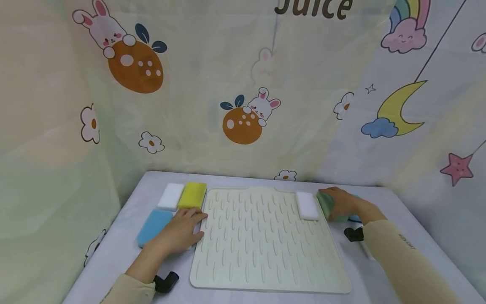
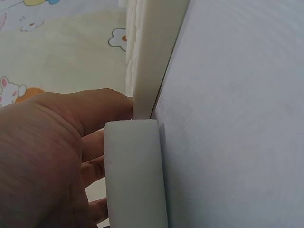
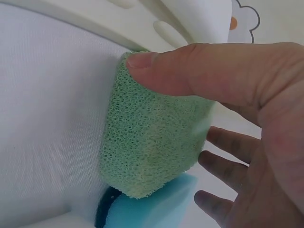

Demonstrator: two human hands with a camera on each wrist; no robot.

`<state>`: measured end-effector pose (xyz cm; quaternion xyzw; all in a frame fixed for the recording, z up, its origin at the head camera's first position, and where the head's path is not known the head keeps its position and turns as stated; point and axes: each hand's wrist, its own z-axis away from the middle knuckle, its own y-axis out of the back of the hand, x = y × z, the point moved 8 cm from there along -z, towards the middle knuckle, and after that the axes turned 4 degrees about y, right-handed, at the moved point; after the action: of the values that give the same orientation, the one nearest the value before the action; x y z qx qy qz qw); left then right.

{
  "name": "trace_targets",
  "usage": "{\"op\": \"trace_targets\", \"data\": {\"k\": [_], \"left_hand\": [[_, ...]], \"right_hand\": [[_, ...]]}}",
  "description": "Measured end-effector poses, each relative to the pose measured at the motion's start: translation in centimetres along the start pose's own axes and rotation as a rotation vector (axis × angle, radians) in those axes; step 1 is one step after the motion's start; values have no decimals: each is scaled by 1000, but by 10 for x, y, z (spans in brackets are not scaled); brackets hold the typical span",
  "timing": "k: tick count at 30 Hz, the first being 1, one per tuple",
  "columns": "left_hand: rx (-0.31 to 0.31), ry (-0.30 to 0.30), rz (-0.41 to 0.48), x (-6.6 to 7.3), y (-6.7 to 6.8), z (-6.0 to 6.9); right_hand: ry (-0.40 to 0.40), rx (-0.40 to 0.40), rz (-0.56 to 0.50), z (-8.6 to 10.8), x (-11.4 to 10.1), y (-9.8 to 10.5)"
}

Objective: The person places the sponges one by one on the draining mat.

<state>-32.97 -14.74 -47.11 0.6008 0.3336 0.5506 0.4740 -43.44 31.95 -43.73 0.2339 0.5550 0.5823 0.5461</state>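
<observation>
A cream ridged mat (image 1: 262, 245) lies in the middle of the table. My left hand (image 1: 184, 230) rests at its left edge, the thumb touching the mat's side, fingers loosely spread. Below that hand, a white sponge block (image 2: 135, 175) stands close to the mat edge in the left wrist view. At the mat's upper right, my right hand (image 1: 341, 202) holds a green porous sponge (image 3: 152, 133) between thumb and fingers; the sponge lies against the mat's edge. Another white sponge (image 1: 307, 206) lies on the mat beside it.
Left of the mat lie a white sponge (image 1: 171, 196), a yellow sponge (image 1: 193, 195) and a blue sponge (image 1: 155, 227). A blue sponge with a dark layer (image 3: 147, 206) sits beside the green one. A printed curtain (image 1: 212, 160) hangs behind the table.
</observation>
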Motion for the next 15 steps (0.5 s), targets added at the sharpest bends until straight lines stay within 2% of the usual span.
{"op": "trace_targets", "data": {"k": [6,15], "left_hand": [[10,-9,-4,-1,1,4],[7,-23,-13,0,0,2]], "right_hand": [[-6,-8,23,-7,4,-2],[-57,-40,-25,-7,9,-5]]}}
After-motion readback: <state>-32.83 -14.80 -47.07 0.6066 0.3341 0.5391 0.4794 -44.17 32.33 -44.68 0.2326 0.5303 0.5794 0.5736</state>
